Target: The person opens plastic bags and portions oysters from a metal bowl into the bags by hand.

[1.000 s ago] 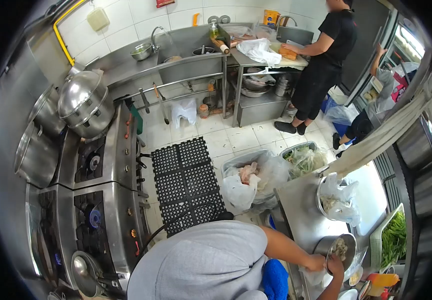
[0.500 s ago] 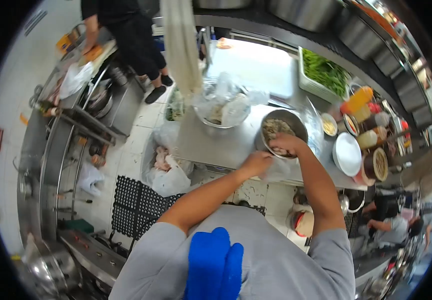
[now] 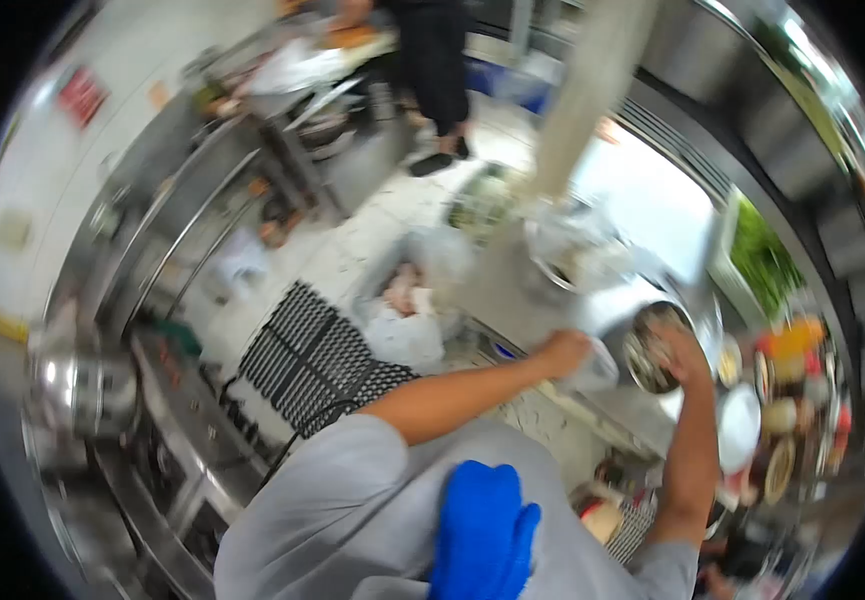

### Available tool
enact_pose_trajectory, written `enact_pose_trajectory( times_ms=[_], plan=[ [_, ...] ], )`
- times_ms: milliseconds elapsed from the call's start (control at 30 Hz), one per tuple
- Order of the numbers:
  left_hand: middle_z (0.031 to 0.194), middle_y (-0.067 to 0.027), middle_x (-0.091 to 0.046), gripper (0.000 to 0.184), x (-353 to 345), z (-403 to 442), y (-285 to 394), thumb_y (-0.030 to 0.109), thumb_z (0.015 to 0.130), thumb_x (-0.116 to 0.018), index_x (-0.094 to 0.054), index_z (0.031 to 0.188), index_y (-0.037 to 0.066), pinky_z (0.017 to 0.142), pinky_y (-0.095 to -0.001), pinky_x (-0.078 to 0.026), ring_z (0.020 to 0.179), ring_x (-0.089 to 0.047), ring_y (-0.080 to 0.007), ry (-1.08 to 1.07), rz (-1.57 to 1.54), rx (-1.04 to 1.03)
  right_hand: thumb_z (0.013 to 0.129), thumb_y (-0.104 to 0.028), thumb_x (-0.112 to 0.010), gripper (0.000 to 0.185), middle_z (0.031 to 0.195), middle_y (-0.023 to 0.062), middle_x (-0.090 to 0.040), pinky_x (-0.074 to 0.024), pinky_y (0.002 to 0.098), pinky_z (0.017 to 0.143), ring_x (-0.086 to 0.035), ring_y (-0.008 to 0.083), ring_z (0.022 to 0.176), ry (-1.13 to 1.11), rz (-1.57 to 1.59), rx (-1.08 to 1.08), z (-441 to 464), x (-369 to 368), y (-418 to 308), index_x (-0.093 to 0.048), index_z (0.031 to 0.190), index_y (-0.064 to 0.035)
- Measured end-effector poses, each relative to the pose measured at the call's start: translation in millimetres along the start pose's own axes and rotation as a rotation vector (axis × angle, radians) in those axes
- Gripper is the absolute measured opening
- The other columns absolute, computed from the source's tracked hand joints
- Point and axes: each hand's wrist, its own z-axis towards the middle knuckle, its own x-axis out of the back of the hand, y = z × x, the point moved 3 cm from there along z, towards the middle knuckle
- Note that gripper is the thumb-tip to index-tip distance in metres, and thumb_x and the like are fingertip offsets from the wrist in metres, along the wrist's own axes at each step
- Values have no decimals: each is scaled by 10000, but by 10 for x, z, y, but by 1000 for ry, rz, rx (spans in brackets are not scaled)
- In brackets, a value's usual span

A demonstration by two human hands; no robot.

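Observation:
My left hand (image 3: 564,353) is closed in a fist at the near edge of the steel table (image 3: 497,300). A clear plastic bag (image 3: 592,372) hangs from it, blurred. My right hand (image 3: 680,345) reaches down into a round metal pot (image 3: 634,372). The pot holds a greyish-brown chopped food (image 3: 644,350), and my fingers are among it, smeared by motion. Farther back on the table, plastic bags (image 3: 577,245) cover a metal bowl (image 3: 557,277).
Right of the pot stand a white bowl (image 3: 739,425) and several sauce bottles (image 3: 797,340). Greens fill a white tub (image 3: 724,265). A bag-lined bin (image 3: 362,300) stands left of the table by a black mat (image 3: 302,345). A person (image 3: 430,60) stands at another counter.
The whole view has turned and shifted, so the table now appears farther right and slanted. My right hand is still in the pot, and my left hand is still closed beside it.

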Motion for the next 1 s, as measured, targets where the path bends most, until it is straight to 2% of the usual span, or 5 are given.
enact_pose_trajectory(
  times_ms=[267, 567, 700, 900, 1000],
  plan=[
    [731, -129, -619, 286, 211, -17, 226, 272, 853, -524, -615, 866, 1, 552, -372, -483, 575, -605, -213, -79, -435, 417, 789, -219, -674, 199, 812, 30, -635, -442, 237, 447, -620, 147, 648, 62, 91, 172, -266, -735, -316, -599, 930, -100],
    [833, -35, -618, 281, 302, -44, 90, 267, 922, -428, -603, 1022, 72, 455, -279, -454, 646, -590, -125, -28, -865, 678, 775, -216, -678, 275, 824, 48, -628, -474, 261, 569, -581, 114, 695, 87, 19, 302, -176, -1373, 291, -623, 955, -16],
    [843, -24, -610, 275, 320, -77, 31, 288, 924, -442, -605, 1024, 91, 453, -277, -450, 633, -583, -115, -55, -879, 651, 783, -201, -647, 270, 815, 33, -617, -434, 258, 657, -529, 95, 721, 75, -221, 299, -310, -1446, 263, -627, 961, 1],
    [871, -24, -629, 283, 341, 16, 157, 289, 916, -469, -618, 1034, 79, 539, -279, -475, 722, -603, -125, -39, -743, 594, 795, -230, -565, 270, 835, 210, -614, -459, 382, 688, -594, 323, 755, 167, -857, 347, -428, -1404, 188, -601, 914, 10],
    [927, -160, -659, 334, 454, 83, 372, 256, 913, -483, -596, 1055, -24, 762, -314, -456, 861, -622, -239, 170, -206, 173, 800, -221, -534, 241, 843, 226, -613, -469, 429, 713, -596, 381, 799, 183, -987, 435, -315, -1336, 294, -599, 864, 1]
  ],
)
